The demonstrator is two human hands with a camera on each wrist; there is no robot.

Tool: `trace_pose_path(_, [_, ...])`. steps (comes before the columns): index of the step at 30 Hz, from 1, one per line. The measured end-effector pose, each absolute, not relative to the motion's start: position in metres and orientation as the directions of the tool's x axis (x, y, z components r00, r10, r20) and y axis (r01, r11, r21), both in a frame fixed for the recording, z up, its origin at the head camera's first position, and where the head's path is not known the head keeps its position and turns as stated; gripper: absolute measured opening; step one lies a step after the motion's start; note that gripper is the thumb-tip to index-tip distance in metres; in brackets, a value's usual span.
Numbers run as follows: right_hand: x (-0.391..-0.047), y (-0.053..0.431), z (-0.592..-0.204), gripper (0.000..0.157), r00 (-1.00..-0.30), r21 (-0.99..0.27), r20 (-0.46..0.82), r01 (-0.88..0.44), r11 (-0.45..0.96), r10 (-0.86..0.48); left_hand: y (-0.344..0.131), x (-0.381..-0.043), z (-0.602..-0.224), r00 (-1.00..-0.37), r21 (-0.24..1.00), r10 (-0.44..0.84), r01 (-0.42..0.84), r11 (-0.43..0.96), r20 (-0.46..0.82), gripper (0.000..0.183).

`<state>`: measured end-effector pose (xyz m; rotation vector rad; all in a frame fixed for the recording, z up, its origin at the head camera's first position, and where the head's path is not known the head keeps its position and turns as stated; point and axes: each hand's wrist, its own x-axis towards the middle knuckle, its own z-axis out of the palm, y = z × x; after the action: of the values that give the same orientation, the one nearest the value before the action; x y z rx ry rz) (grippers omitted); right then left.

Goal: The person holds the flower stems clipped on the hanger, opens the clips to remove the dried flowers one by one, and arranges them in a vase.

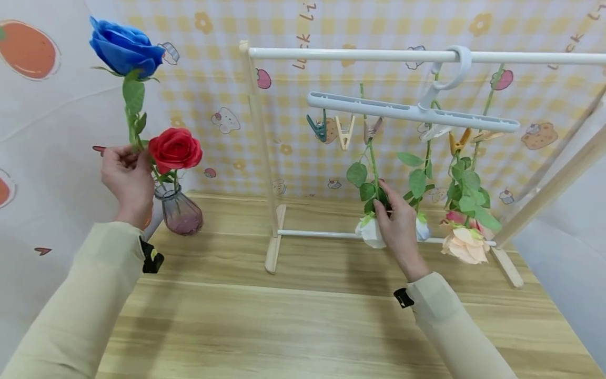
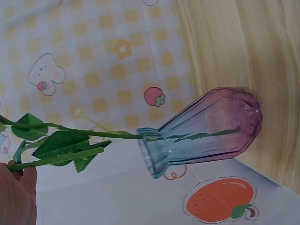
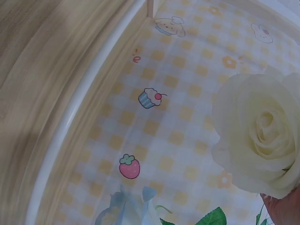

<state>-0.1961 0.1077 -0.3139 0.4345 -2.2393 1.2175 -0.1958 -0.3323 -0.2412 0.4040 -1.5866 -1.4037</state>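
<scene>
My left hand (image 1: 129, 176) pinches the stem of a blue rose (image 1: 125, 47), held upright at the left. In the left wrist view the cut end of its stem (image 2: 84, 155) points toward the glass vase (image 2: 211, 131), outside the mouth. A red rose (image 1: 175, 150) stands in that vase, its stem reaching down inside. My right hand (image 1: 397, 223) grips a white rose (image 1: 371, 231) by the stem just above its bloom. This rose hangs head down, its stem in a brownish clothespin (image 1: 372, 129) under the pale blue hanger (image 1: 379, 108).
The hanger hooks over a white rail (image 1: 341, 54) on a wooden stand (image 1: 259, 137). Right of my right hand, a pale blue rose (image 1: 423, 227) and a peach rose (image 1: 466, 245) hang head down. A green clothespin (image 1: 318, 128) and a cream clothespin (image 1: 345, 134) hang without flowers.
</scene>
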Motion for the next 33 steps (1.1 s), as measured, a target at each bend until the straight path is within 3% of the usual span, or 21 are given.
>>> trace_pose_path(15, [-0.196, 0.108, -0.314, 0.040, -0.797, -0.665, 0.603, -0.518, 0.538, -0.023, -0.347, -0.199, -0.283, -0.470, 0.866, -0.728, 0.229, 0.445, 0.499, 0.017])
trace_pose_path(25, [-0.196, 0.111, -0.313, 0.039, -0.792, -0.653, 0.610, -0.506, 0.564, -0.005, -0.344, -0.214, -0.266, -0.421, 0.849, -0.739, 0.308, 0.428, 0.526, 0.018])
trace_pose_path(33, [-0.197, 0.109, -0.315, 0.040, -0.795, -0.651, 0.606, -0.518, 0.554, -0.031, -0.349, -0.216, -0.273, -0.400, 0.855, -0.756, 0.265, 0.446, 0.519, 0.011])
